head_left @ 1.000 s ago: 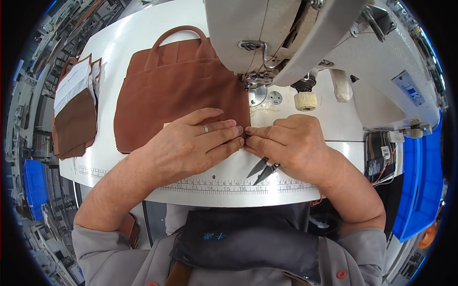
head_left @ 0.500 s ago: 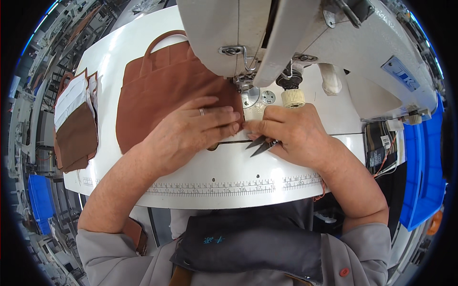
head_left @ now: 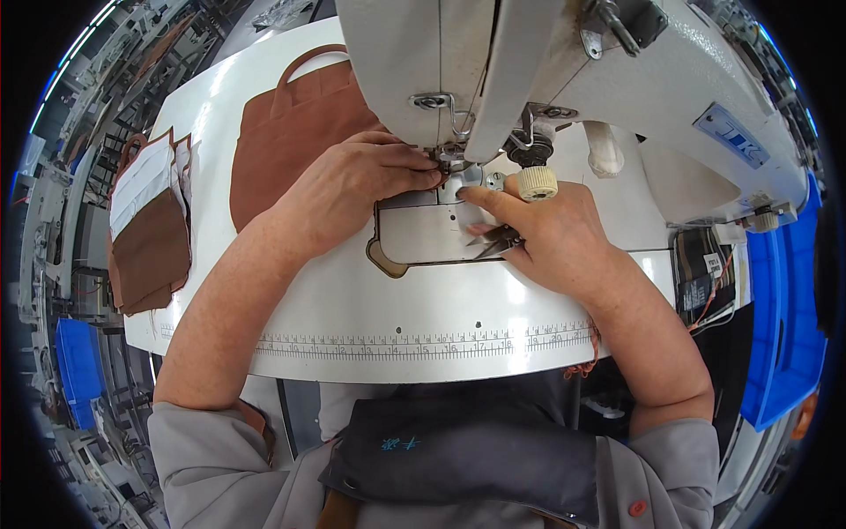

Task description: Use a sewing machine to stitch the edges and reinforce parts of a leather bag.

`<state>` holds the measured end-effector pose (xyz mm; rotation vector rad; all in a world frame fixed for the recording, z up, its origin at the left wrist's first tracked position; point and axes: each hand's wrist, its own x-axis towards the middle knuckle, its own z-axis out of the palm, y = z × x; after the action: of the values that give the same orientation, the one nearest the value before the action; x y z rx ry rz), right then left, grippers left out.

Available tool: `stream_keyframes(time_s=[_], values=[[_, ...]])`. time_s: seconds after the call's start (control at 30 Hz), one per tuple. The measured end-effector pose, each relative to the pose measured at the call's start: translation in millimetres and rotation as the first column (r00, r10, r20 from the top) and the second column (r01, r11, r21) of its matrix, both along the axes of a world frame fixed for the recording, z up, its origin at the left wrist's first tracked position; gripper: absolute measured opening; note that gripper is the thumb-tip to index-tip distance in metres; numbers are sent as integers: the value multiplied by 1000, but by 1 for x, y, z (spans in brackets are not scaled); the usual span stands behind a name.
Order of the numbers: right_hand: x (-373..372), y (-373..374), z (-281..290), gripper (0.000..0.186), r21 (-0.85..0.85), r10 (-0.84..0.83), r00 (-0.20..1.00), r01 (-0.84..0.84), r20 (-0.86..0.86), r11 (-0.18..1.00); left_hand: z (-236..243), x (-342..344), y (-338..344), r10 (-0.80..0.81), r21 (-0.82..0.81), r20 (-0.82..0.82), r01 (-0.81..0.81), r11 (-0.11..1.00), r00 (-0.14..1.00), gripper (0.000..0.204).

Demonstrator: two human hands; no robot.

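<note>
Reddish-brown, leather-like bag [head_left: 304,128], lying flat on the white table [head_left: 441,304], left of the sewing machine [head_left: 679,97], right edge at the presser foot [head_left: 451,159], exact contact hidden by fingers. Over that edge, the left hand [head_left: 370,176], fingers together and bent, tips just beside the foot; thumb out of sight, so impossible to tell whether pinching the layers or only pressing them down. In the right hand [head_left: 551,227], dark snips [head_left: 499,240], gripped in the curled lower fingers; index finger stretched free toward the needle plate [head_left: 469,179], apart from the bag.

As for progress, judging only from the present lie of things: already in place, 1 curved handle [head_left: 282,99] at the top, with the body apparently well assembled. Seemingly in hand, work along the right edge at the foot, probably not yet finished there. Too small or covered to make out: stitching on that edge, loose thread ends, the underside. At the table's left, a stack of brown and white pieces [head_left: 152,231], well apart from the hands; whether finished or waiting, unclear.
</note>
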<state>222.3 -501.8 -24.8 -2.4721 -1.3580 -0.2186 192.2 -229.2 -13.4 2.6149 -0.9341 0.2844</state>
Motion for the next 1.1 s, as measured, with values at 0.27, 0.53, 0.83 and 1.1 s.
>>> stream_keyframes(time_s=[0.27, 0.53, 0.83, 1.1], values=[[4, -8, -3, 31, 56, 2, 998, -5, 60, 998, -5, -1, -2, 54, -47, -6, -54, 997, 999, 66], [11, -10, -7, 21, 87, -86, 995, 81, 55, 993, -6, -4, -4, 77, 3, 39, -77, 997, 996, 54], [13, -11, -7, 22, 125, -60, 997, 53, 53, 991, -10, -9, -7, 95, 30, 51, -97, 995, 994, 58], [7, -8, -6, 28, 119, -51, 998, 46, 39, 992, 11, -52, -59, 342, 125, 15, -341, 932, 940, 42]])
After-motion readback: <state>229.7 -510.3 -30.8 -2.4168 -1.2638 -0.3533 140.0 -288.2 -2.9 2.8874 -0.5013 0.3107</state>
